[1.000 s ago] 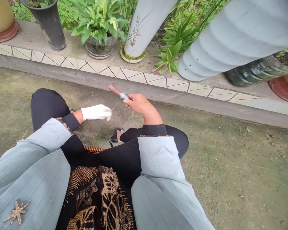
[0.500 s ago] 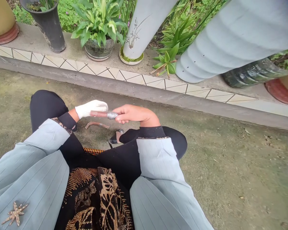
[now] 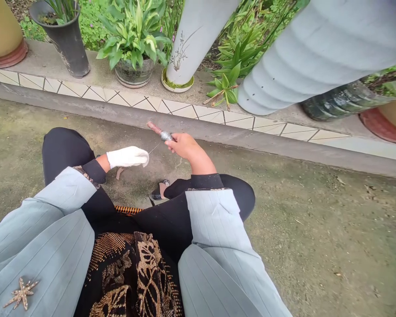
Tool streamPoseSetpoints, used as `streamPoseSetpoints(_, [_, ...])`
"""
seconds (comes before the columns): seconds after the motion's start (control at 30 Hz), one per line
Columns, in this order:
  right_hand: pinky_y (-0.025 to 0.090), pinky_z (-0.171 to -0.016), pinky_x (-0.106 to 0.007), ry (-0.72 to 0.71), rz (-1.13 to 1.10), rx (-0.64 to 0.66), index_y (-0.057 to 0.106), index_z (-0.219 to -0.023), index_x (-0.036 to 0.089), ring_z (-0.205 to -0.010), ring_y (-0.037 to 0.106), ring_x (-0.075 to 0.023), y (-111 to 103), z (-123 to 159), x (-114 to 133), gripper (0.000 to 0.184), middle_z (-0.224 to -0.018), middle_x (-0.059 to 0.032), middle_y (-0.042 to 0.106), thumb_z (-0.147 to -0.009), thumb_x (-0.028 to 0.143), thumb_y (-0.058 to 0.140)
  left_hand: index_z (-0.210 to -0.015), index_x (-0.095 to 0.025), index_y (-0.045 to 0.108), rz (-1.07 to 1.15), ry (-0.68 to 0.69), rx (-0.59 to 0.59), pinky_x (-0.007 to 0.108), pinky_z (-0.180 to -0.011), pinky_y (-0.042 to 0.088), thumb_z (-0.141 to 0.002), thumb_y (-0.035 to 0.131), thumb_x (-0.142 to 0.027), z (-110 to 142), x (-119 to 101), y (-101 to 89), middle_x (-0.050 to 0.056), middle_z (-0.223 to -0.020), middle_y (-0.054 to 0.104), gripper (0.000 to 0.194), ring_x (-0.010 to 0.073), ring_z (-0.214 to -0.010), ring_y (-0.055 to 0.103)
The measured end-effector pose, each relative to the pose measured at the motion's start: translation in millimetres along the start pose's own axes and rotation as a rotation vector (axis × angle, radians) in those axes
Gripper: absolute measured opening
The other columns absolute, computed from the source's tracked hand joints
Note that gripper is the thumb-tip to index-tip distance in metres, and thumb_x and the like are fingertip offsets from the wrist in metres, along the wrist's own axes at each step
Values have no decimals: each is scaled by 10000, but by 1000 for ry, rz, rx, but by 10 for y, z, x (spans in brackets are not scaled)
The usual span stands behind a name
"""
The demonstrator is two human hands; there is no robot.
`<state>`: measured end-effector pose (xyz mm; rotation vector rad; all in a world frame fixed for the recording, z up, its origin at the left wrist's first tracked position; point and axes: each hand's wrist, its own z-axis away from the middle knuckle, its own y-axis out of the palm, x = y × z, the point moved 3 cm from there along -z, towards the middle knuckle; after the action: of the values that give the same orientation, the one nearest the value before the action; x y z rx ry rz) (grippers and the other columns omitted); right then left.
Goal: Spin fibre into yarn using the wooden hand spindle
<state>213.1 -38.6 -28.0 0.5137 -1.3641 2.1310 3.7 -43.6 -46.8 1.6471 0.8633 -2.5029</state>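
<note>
We grip the reddish-brown stick (image 3: pixel 155 128), wrapped with a silver wire coil (image 3: pixel 166 136), in our right hand (image 3: pixel 184 145), stick projecting toward 10 o'clock from it, while our white-gloved left hand (image 3: pixel 126 156), at 8 o'clock from the coil, pinches the straight wire strand (image 3: pixel 154 149).

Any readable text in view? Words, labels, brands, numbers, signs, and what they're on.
None readable.
Shoe: round ornament at the front, too small to tell if it bears a mark.
White pot: dark plant drawing, no lettering I can make out.
Stick and wire coil: no label visible.
</note>
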Motion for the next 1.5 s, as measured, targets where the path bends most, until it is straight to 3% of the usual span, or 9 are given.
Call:
streamPoseSetpoints(0.17, [411, -742, -314, -33, 455, 66, 673, -1094, 119, -1006, 638, -276, 215, -47, 116, 291, -1113, -195, 690, -924, 319, 546, -789, -136, 638, -76, 66, 40, 215, -638, 386, -892, 470, -376, -7, -2, -18, 14, -727, 620, 310, 104, -638, 512])
streamPoseSetpoints(0.3, [407, -701, -320, -83, 602, 255, 699, -1048, 102, -941, 650, -271, 330, -8, 230, 260, -1092, -210, 692, -896, 278, 584, -759, -138, 632, -162, 71, 2, 220, -659, 374, -884, 458, -363, -12, -39, -76, 6, -712, 608, 310, 108, -646, 499])
streamPoseSetpoints(0.43, [383, -579, -267, -245, 406, 747, 697, -861, 137, -618, 569, -144, 270, 209, 330, 140, -730, -61, 669, -853, 224, 587, -728, -139, 618, -165, 54, -37, 221, -647, 368, -862, 487, -350, 57, -152, -258, -2, -696, 597, 282, 104, -638, 479])
streamPoseSetpoints(0.5, [385, -570, -239, -404, 135, 842, 679, -872, 155, -593, 530, -110, 136, 318, 413, 141, -678, -1, 616, -845, 253, 581, -758, -129, 623, -70, 58, -67, 219, -653, 386, -859, 512, -380, 114, -218, -372, 6, -725, 609, 292, 104, -654, 490])
streamPoseSetpoints(0.63, [388, -568, -219, -576, -276, 676, 655, -958, 146, -593, 494, -87, -153, 389, 519, 246, -685, 29, 569, -801, 335, 633, -903, -112, 636, 164, 34, -137, 215, -591, 399, -829, 582, -462, 204, -228, -515, 26, -752, 612, 361, 105, -630, 505])
streamPoseSetpoints(0.8, [335, -490, -205, -493, -446, 293, 606, -815, 151, -530, 461, -80, -230, 277, 546, 151, -620, 21, 548, -816, 302, 608, -870, -111, 647, 204, 32, -110, 208, -555, 362, -873, 543, -504, 215, -41, -446, 24, -731, 585, 406, 81, -576, 441])
streamPoseSetpoints(1.3, [352, -613, -268, -203, 275, 11, 656, -879, 162, -783, 615, -195, 197, -26, 430, 207, -887, -105, 704, -884, 325, 528, -813, -149, 656, -235, 82, -21, 210, -673, 378, -904, 436, -333, 110, 7, -278, 11, -771, 647, 301, 113, -670, 523])
streamPoseSetpoints(1.37, [345, -610, -280, -167, 438, 151, 668, -866, 151, -785, 610, -206, 266, 12, 432, 197, -900, -127, 699, -876, 311, 552, -781, -163, 646, -305, 113, 19, 214, -638, 356, -899, 450, -324, 69, 11, -265, 1, -730, 621, 280, 108, -634, 501])
streamPoseSetpoints(1.5, [348, -553, -257, -223, 356, 782, 649, -797, 144, -571, 503, -129, 319, 212, 392, 116, -637, -23, 584, -839, 239, 598, -693, -165, 606, -237, 126, 148, 220, -567, 328, -856, 518, -301, 0, -30, -288, -10, -637, 567, 229, 100, -569, 451])
